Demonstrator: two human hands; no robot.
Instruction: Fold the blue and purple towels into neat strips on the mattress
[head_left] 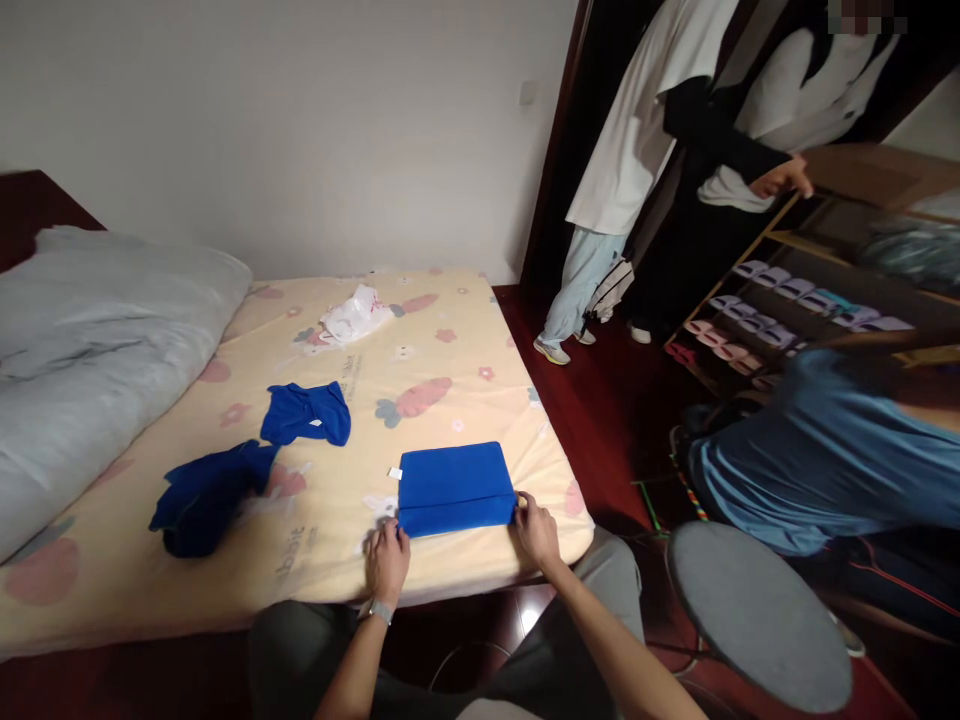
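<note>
A folded bright blue cloth (454, 487) lies flat on the yellow patterned bed sheet (442, 340) near the front edge. My left hand (387, 560) pinches its near left corner, fingers closed on the fabric. My right hand (535, 527) grips its near right corner the same way. A small white tag sticks out at the cloth's far left corner. Two more blue garments lie to the left: a crumpled one (307, 413) and a darker bunched one (206, 497).
A grey duvet (90, 350) is heaped on the left of the bed. A white plastic bag (355, 314) lies further back. A person (645, 150) stands by a shoe rack (780, 300) at right. Another person in a blue shirt (817, 460) bends nearby. A round grey stool (757, 610) stands close right.
</note>
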